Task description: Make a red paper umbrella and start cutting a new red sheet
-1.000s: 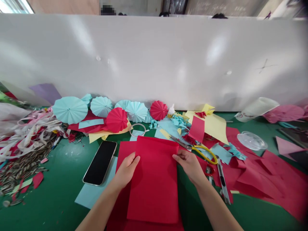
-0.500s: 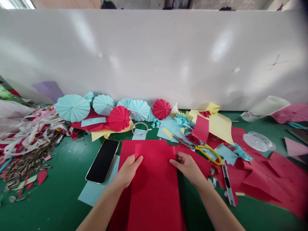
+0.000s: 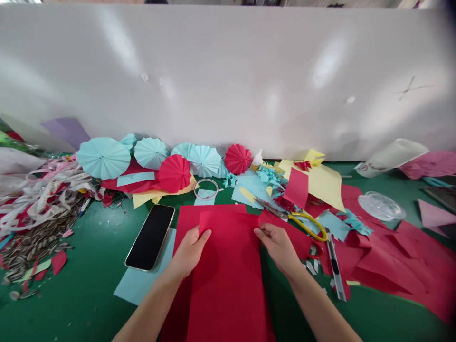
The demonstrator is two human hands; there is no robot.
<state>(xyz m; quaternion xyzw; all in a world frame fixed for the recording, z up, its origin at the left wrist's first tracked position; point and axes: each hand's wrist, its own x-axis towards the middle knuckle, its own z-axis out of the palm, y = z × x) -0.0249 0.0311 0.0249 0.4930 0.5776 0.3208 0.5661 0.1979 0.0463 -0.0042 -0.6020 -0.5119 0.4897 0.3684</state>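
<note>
A long sheet of red paper (image 3: 230, 275) extends from between my hands down to the bottom edge of the view. My left hand (image 3: 190, 249) pinches its upper left edge, thumb on top. At the upper right corner, my right hand (image 3: 278, 244) grips the same sheet between thumb and fingers. Another red sheet lies beneath it and shows on the left and along the top. To the left, a black-screened phone (image 3: 150, 237) rests partly on a light blue sheet (image 3: 142, 285).
Blue paper rosettes (image 3: 103, 159) and red ones (image 3: 174, 173) line the white partition (image 3: 228, 85). Yellow-handled scissors (image 3: 308, 225) and a cutter knife (image 3: 336, 268) lie right of my right hand, among paper scraps. Ribbons (image 3: 46, 194) are heaped at the left.
My right hand has shifted very slightly right at the sheet's corner. The whole view has moved a little; both hands still hold the red paper.
</note>
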